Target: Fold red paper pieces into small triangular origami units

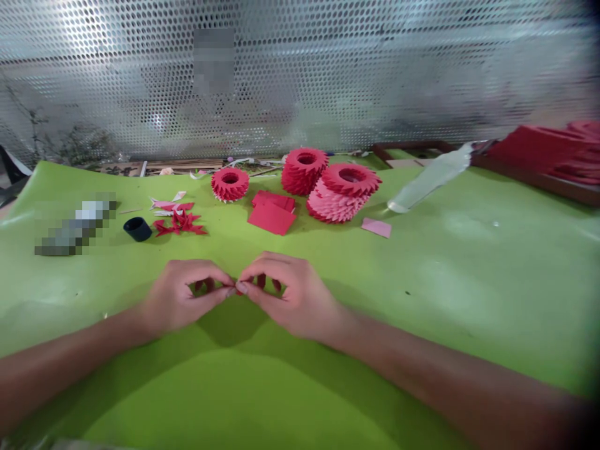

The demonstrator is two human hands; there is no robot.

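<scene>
My left hand (185,297) and my right hand (290,297) meet fingertip to fingertip above the green table cover. Both pinch one small piece of red paper (239,292), mostly hidden by the fingers; its folded shape cannot be made out. Just beyond the hands lies a stack of red paper rectangles (272,217). Left of it is a small pile of folded red paper pieces (180,224), with pink and white ones (171,204) behind. Farther back stand a short red folded-paper ring (229,185), a taller red one (304,172) and a red-and-pink one (344,194).
A dark cylindrical cup (137,229) lies tipped at left, near a blurred-out object (75,225). To the right are a pink paper slip (376,227), a clear plastic bottle-like tube (429,179) and a brown tray (534,178) with red sheets. Perforated metal (300,81) closes off the back.
</scene>
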